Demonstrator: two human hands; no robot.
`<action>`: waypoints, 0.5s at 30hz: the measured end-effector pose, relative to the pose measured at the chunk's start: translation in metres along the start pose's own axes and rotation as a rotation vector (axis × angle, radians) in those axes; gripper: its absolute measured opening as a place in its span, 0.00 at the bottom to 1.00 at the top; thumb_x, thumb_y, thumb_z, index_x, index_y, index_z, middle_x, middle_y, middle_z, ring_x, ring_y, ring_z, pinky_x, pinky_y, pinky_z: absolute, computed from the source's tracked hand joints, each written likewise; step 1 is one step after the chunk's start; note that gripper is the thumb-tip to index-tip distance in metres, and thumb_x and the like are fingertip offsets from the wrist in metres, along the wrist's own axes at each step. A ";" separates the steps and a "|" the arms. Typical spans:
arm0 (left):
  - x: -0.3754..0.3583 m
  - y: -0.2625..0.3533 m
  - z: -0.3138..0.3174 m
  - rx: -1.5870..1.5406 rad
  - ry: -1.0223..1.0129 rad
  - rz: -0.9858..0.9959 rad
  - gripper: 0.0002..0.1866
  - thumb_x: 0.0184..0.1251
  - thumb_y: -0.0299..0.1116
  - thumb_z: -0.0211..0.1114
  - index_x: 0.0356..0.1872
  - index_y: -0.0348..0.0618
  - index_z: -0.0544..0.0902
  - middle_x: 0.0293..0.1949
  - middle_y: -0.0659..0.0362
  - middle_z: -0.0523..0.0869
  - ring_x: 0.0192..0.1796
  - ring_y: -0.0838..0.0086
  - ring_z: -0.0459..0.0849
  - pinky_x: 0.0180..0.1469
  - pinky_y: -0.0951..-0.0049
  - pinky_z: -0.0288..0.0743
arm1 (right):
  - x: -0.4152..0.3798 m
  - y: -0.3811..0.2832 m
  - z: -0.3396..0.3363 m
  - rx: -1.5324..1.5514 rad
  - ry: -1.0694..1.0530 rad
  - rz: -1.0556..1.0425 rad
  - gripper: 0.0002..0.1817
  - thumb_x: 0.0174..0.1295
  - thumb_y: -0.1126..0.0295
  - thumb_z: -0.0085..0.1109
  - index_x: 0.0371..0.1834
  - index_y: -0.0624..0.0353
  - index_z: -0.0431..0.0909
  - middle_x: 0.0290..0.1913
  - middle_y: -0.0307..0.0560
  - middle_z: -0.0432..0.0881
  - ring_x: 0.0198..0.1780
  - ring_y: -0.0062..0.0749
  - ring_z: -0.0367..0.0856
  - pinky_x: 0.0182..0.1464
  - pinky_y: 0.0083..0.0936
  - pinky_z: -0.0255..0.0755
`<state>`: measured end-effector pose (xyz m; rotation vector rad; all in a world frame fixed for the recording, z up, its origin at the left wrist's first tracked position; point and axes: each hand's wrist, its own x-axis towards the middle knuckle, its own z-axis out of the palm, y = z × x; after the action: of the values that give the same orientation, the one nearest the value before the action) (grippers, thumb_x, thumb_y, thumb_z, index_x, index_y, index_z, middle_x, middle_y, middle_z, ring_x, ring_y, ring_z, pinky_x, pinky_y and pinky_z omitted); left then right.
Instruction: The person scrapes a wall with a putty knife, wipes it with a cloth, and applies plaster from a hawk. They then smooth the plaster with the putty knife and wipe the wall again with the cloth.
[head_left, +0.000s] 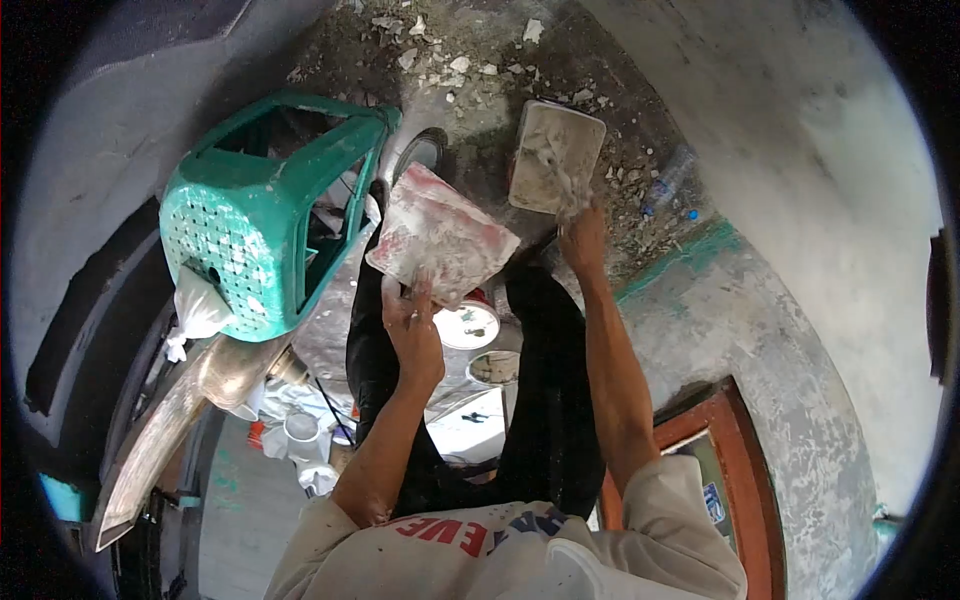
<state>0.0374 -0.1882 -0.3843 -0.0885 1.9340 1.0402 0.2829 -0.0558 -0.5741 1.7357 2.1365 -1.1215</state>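
A squarish flat board (440, 235), pinkish red and smeared with white paste, lies tilted over my left knee. My left hand (412, 325) grips its near edge, fingers whitened by the paste. To the right, a shallow rectangular tub (515, 170) of grey-beige paste rests on the floor. My right hand (582, 225) reaches into its near right corner, the fingers coated and blurred; whether they hold a tool I cannot tell. Between my legs stands a round white container (468, 326), partly hidden by the board.
A green plastic stool (240, 220) with a knotted white bag (203, 305) stands at left. Broken plaster chips (460, 65) litter the floor ahead. A clear bottle (675, 175) lies near the right wall. An orange-brown frame (745, 450) is beside my right elbow.
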 end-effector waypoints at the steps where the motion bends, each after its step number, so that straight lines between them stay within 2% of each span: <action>1: 0.003 0.011 0.010 -0.316 -0.032 -0.139 0.25 0.76 0.31 0.60 0.69 0.36 0.67 0.64 0.46 0.76 0.60 0.59 0.82 0.52 0.63 0.83 | -0.021 -0.033 -0.019 0.243 0.031 0.063 0.27 0.71 0.64 0.58 0.67 0.70 0.69 0.66 0.66 0.72 0.67 0.58 0.72 0.70 0.44 0.64; 3: 0.006 0.027 0.023 -0.439 -0.067 -0.209 0.25 0.75 0.32 0.61 0.69 0.37 0.66 0.63 0.47 0.76 0.59 0.60 0.83 0.52 0.63 0.84 | -0.061 -0.091 -0.062 1.297 -0.208 0.212 0.30 0.72 0.61 0.58 0.72 0.67 0.66 0.71 0.62 0.69 0.73 0.48 0.68 0.73 0.40 0.62; 4: 0.008 0.034 0.027 -0.554 -0.102 -0.285 0.26 0.74 0.32 0.62 0.68 0.39 0.66 0.63 0.48 0.77 0.57 0.62 0.84 0.53 0.63 0.84 | -0.067 -0.116 -0.076 1.308 -0.219 0.217 0.30 0.72 0.61 0.58 0.72 0.67 0.66 0.71 0.62 0.69 0.73 0.48 0.68 0.73 0.40 0.62; 6: 0.015 0.040 0.036 -0.423 -0.168 -0.268 0.23 0.74 0.33 0.63 0.66 0.39 0.69 0.61 0.49 0.79 0.54 0.62 0.86 0.53 0.64 0.84 | -0.096 -0.155 -0.095 1.381 -0.472 0.271 0.28 0.73 0.61 0.57 0.70 0.66 0.68 0.68 0.56 0.72 0.69 0.40 0.71 0.72 0.37 0.64; 8: 0.017 0.065 0.056 -0.381 -0.329 -0.214 0.19 0.73 0.32 0.64 0.61 0.38 0.75 0.51 0.54 0.85 0.49 0.67 0.88 0.52 0.66 0.84 | -0.097 -0.170 -0.098 1.400 -0.321 0.246 0.27 0.73 0.61 0.59 0.69 0.66 0.69 0.64 0.53 0.76 0.64 0.37 0.75 0.68 0.34 0.68; 9: 0.017 0.073 0.068 -0.344 -0.346 -0.212 0.19 0.73 0.32 0.64 0.61 0.38 0.76 0.50 0.54 0.86 0.49 0.67 0.88 0.51 0.66 0.85 | -0.095 -0.153 -0.092 1.047 -0.168 0.181 0.24 0.73 0.63 0.58 0.65 0.68 0.72 0.59 0.49 0.80 0.59 0.32 0.78 0.64 0.30 0.71; 10: 0.020 0.080 0.078 -0.307 -0.371 -0.196 0.19 0.73 0.33 0.64 0.61 0.38 0.76 0.50 0.54 0.86 0.48 0.68 0.88 0.50 0.66 0.85 | -0.082 -0.157 -0.093 1.370 -0.083 0.221 0.21 0.74 0.65 0.56 0.63 0.69 0.73 0.58 0.47 0.81 0.58 0.29 0.78 0.62 0.28 0.71; 12: 0.021 0.089 0.087 -0.173 -0.392 -0.183 0.20 0.74 0.33 0.63 0.62 0.37 0.76 0.51 0.53 0.86 0.49 0.67 0.88 0.48 0.66 0.86 | -0.066 -0.151 -0.114 1.582 -0.012 0.166 0.21 0.75 0.67 0.55 0.64 0.68 0.73 0.58 0.46 0.81 0.57 0.28 0.78 0.63 0.27 0.70; 13: 0.019 0.097 0.089 -0.126 -0.378 -0.075 0.19 0.74 0.33 0.63 0.62 0.36 0.76 0.51 0.53 0.86 0.48 0.67 0.88 0.48 0.66 0.85 | -0.067 -0.134 -0.120 1.542 -0.024 0.164 0.23 0.74 0.65 0.57 0.65 0.69 0.71 0.60 0.50 0.80 0.59 0.33 0.80 0.66 0.34 0.73; 14: 0.024 0.102 0.095 -0.092 -0.374 0.065 0.19 0.75 0.33 0.63 0.61 0.35 0.77 0.51 0.53 0.86 0.48 0.68 0.88 0.49 0.66 0.85 | -0.062 -0.128 -0.127 1.545 0.012 0.115 0.23 0.74 0.65 0.57 0.65 0.69 0.71 0.60 0.50 0.80 0.59 0.33 0.80 0.66 0.34 0.73; 15: 0.030 0.102 0.097 -0.115 -0.457 0.059 0.16 0.75 0.33 0.62 0.58 0.34 0.78 0.50 0.53 0.86 0.48 0.68 0.88 0.49 0.66 0.85 | -0.055 -0.129 -0.145 1.540 0.046 0.099 0.24 0.74 0.67 0.56 0.67 0.70 0.69 0.63 0.51 0.78 0.62 0.35 0.79 0.68 0.35 0.71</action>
<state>0.0419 -0.0455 -0.3648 0.1330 1.4711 1.1006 0.2299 -0.0113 -0.3842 2.1073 0.9286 -3.0731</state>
